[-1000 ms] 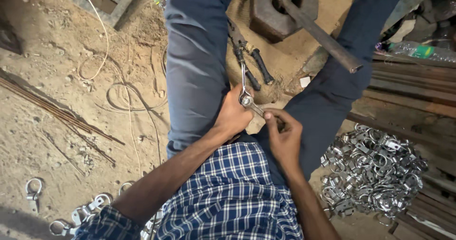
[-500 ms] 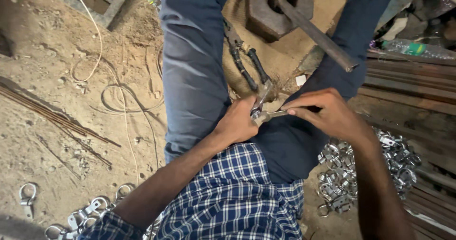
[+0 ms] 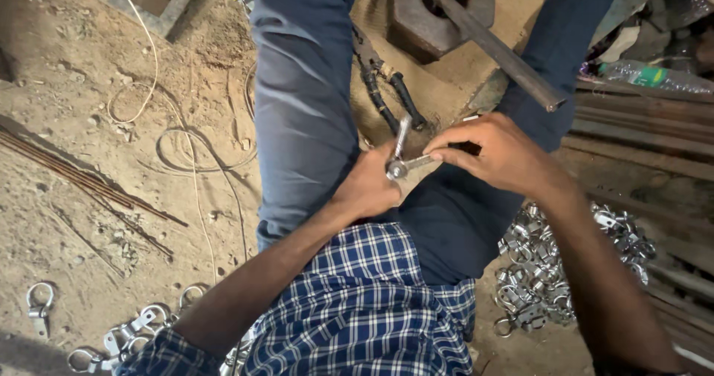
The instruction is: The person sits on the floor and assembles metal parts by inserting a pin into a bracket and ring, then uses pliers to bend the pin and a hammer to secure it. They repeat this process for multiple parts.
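Left hand (image 3: 370,186): closed around the lower end of a small metal clamp (image 3: 402,155), fingers curled tight, thumb side up; the piece's round hinge sits just above the knuckles.
Right hand (image 3: 500,153): thumb and forefinger pinched together on the clamp's side arm, the other fingers folded loosely behind; wrist comes in from the lower right.
Clamp: a shiny two-armed piece, one arm pointing up, the other pointing right into the right fingertips; held in the air between both hands, over the gap between the knees.
Legs (image 3: 305,101): blue trousers, spread wide, framing the hands on both sides; the left hand rests against the left thigh.
Shirt (image 3: 364,301): blue check, directly under the forearms.
Pliers (image 3: 387,86): dark handles, lying on the ground just beyond the hands, apart from the clamp.
Block (image 3: 435,8): heavy rusty iron piece at the top, with a bar (image 3: 498,49) slanting down to the right, its end near the right hand's back but not touching.
Right pile (image 3: 565,264): heap of shiny clamps on the ground beside the right forearm, close under the elbow.
Left pile (image 3: 111,331): a few clamps scattered at the lower left, well apart from the hands.
Wire (image 3: 186,160): thin loops on the dirt left of the left leg.
Rods (image 3: 82,179): rusty bundle lying slantwise at far left.
Open room: bare dirt to the left; right side crowded by pile and stacked bars (image 3: 647,145).
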